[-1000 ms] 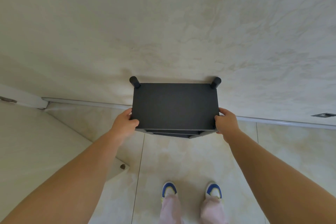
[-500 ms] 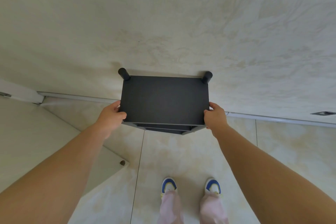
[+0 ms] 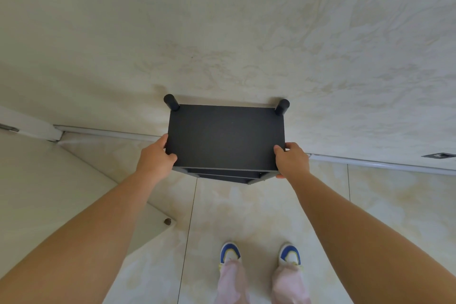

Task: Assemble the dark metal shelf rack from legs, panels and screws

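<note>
The dark metal shelf rack (image 3: pixel 225 136) stands upright against the wall, seen from above. Its flat top panel faces me and two round leg ends stick up at the far corners, the left leg end (image 3: pixel 171 102) and the right leg end (image 3: pixel 281 106). Lower panels show under the near edge. My left hand (image 3: pixel 155 158) grips the near left corner of the top panel. My right hand (image 3: pixel 292 159) grips the near right corner, thumb on top.
A pale marbled wall (image 3: pixel 246 32) rises behind the rack, with a white skirting strip (image 3: pixel 370 163) along its foot. A pale door (image 3: pixel 37 192) with a small stopper (image 3: pixel 167 221) stands at the left. My two shoes (image 3: pixel 259 254) are on the beige floor tiles.
The rack and both hands sit slightly lower in view than half a second ago; earlier they shifted left and up. Both grips are unchanged.
</note>
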